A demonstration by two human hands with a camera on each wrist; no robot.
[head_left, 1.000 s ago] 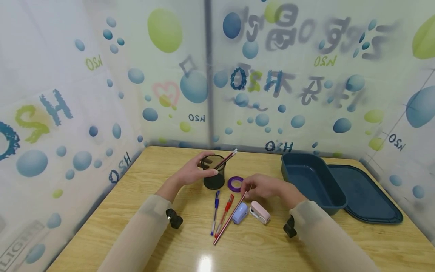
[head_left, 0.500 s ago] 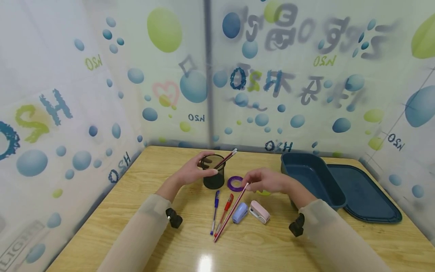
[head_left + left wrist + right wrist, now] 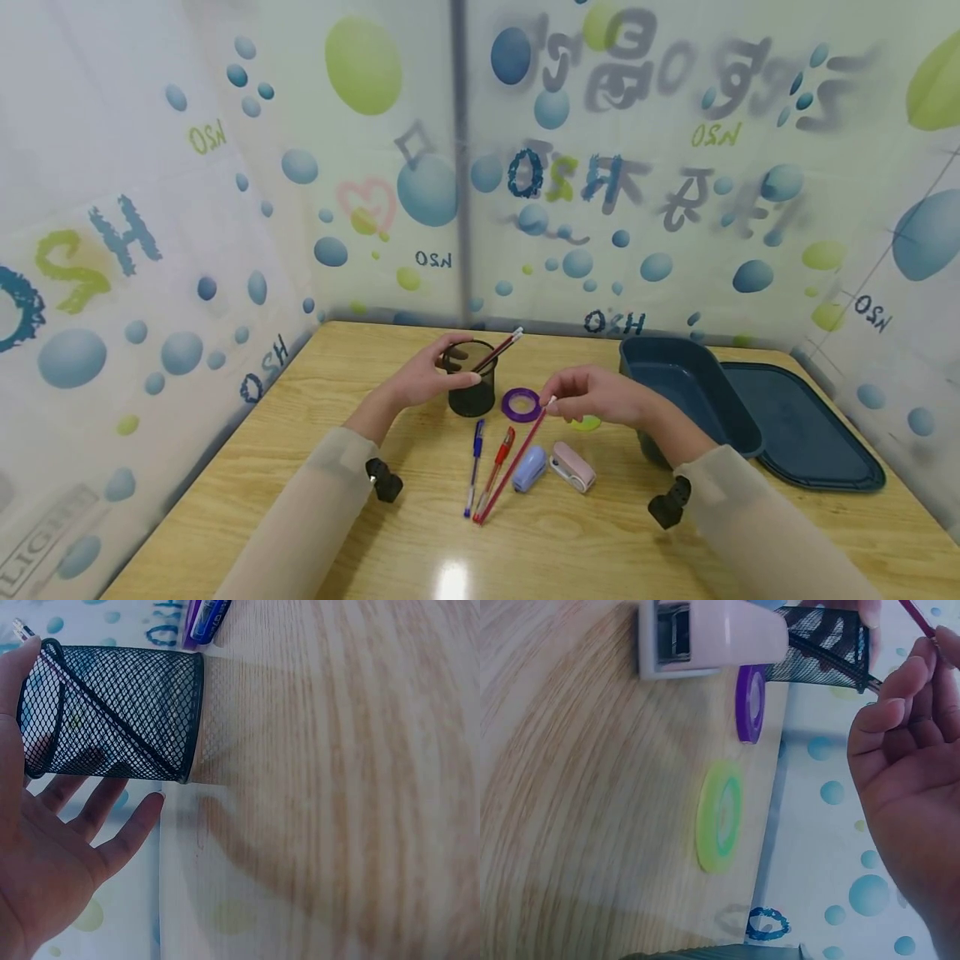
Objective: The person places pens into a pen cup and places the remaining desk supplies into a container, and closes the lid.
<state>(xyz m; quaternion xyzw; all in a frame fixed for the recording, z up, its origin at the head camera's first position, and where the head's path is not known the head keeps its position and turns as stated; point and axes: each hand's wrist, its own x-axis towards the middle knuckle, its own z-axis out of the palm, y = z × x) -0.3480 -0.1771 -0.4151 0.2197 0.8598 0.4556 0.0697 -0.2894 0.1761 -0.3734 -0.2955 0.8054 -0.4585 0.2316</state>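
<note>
My left hand (image 3: 427, 379) holds a black mesh pen holder (image 3: 472, 402) near its rim, thumb on the near side. The holder stands upright, with pencils (image 3: 501, 350) leaning in it, their white ends up. Between thumb and fingertips, my right hand (image 3: 600, 396) pinches a red pencil (image 3: 517, 462) by its white-tipped end. That pencil slants down toward me, its lower end beside the tip of a red pen (image 3: 505, 450). A blue pen (image 3: 477, 458) lies to their left. In the right wrist view, the pencil (image 3: 917, 616) shows only in part.
A purple tape roll (image 3: 506, 408) and a yellow-green one (image 3: 587, 423) lie near the right hand. Closer to me are a small light-blue stapler-like item (image 3: 529, 468) and a pink stapler (image 3: 573, 468). A dark blue bin (image 3: 690, 400) and its flat lid (image 3: 810, 433) stand right.
My right hand has risen and drawn away to the right with the pencil's end, uncovering the yellow-green tape roll. The pencil's lower end has shifted slightly up and right. My left hand stays put.
</note>
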